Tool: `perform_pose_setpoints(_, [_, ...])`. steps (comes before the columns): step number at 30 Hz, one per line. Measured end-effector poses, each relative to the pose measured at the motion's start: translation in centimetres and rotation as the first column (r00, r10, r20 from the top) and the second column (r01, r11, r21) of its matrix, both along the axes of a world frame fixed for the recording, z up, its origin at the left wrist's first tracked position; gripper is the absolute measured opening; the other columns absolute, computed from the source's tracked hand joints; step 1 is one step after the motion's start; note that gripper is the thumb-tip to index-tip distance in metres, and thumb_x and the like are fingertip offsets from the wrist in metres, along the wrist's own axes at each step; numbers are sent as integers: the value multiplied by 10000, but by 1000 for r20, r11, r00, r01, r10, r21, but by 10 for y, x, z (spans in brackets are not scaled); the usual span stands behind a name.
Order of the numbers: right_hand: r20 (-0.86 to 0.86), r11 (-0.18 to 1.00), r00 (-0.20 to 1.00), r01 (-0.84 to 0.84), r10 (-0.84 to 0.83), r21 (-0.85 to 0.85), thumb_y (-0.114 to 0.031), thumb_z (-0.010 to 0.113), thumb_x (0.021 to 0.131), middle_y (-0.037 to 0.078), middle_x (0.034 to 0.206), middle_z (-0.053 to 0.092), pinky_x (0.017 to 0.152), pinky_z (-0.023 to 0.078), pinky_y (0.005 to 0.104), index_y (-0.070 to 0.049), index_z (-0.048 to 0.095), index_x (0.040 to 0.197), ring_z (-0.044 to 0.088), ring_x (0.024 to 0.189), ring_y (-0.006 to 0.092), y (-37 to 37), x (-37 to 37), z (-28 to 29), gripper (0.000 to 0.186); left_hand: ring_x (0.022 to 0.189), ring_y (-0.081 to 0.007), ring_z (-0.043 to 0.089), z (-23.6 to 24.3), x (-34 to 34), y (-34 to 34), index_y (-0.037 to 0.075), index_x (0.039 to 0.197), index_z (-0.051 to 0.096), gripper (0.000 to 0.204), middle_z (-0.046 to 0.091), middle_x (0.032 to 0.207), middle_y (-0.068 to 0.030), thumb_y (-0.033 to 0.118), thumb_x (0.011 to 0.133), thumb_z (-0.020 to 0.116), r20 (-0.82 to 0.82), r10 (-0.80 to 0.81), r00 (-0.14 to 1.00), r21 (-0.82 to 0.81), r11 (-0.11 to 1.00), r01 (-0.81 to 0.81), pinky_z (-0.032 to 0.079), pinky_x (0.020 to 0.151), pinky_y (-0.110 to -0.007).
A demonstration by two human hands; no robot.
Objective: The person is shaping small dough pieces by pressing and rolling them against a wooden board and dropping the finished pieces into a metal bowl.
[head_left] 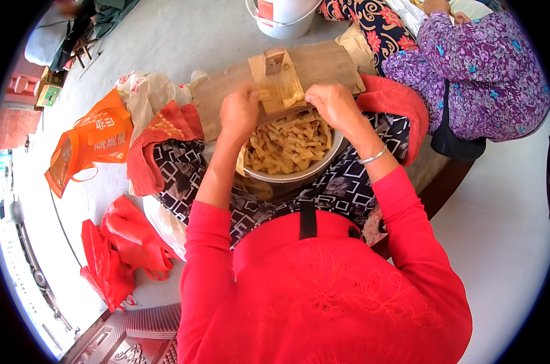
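My left hand [239, 114] is closed on a yellow strip [264, 95] that looks like tofu skin; its short end sticks out past the fingers. My right hand [337, 104] pinches a bunched, knotted-looking tofu skin strip [294, 99]. Whether both hands hold one and the same strip I cannot tell. Just beyond them, a flat stack of tofu skin strips [281, 84] lies on a wooden board [223, 95], with a small wooden block [274, 60] on top. Below my hands, a round metal basin [285, 178] is filled with several knotted tofu skin pieces [287, 144].
Red towels [402, 97] drape over both my knees. To the left lie an orange bag [99, 130] and red bags [120, 246]. A white bucket [285, 23] stands at the far side. Another person in purple floral clothes [469, 79] sits close on the right.
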State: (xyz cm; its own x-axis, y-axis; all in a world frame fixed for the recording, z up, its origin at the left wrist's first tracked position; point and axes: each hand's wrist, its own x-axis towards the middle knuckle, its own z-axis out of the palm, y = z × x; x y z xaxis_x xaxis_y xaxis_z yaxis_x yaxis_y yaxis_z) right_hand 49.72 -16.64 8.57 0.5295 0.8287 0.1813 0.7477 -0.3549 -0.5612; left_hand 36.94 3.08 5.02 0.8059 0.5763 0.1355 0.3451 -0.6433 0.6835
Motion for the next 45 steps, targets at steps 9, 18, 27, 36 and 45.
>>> perform_pose_setpoints(9, [244, 917, 968, -41, -62, 397, -274, 677, 820, 77, 986, 635, 747, 463, 405, -55, 635, 1036, 594, 909, 278, -1, -63, 16, 311, 483, -75, 467, 33, -39, -84, 49, 907, 548, 63, 553, 646, -12, 100, 922, 581, 107, 46, 993, -876, 476, 72, 346, 420, -206])
perform_pose_setpoints(18, [-273, 999, 962, 21, -32, -44, -242, 638, 890, 137, 556, 557, 469, 423, 360, -64, 570, 658, 544, 483, 266, -40, -78, 1, 300, 519, -35, 402, 28, -77, -63, 1, 954, 643, 214, 525, 671, 12, 199, 959, 562, 222, -367, 903, -628, 655, 421, 331, 463, -208])
perform_pose_setpoints(27, [-729, 880, 648, 188, 222, 436, -115, 521, 983, 10, 722, 591, 581, 446, 224, -7, 653, 1118, 524, 642, 67, -24, -110, 33, 218, 559, -25, 368, 55, -73, -100, 17, 1043, 595, 199, 471, 667, 46, 188, 979, 517, 349, 18, 937, -896, 302, 327, 272, 495, -177])
perform_pose_setpoints(36, [-94, 925, 976, 219, -199, 311, -164, 634, 869, 131, 736, 642, 592, 506, 339, -90, 692, 1033, 648, 690, 301, -14, -97, 18, 189, 559, -21, 354, 20, -65, -105, 28, 1035, 583, 146, 470, 693, 59, 135, 936, 573, 293, -73, 953, -927, 224, 302, 266, 488, -187])
perform_pose_setpoints(45, [-865, 985, 493, 81, 96, 156, -299, 563, 971, 32, 793, 656, 659, 459, 262, 39, 665, 951, 513, 732, 63, -50, -115, -27, 354, 712, -297, 608, 25, -96, -109, 48, 1050, 627, 295, 598, 822, -69, 24, 756, 606, 197, -358, 913, 273, 914, 299, 488, 625, -379])
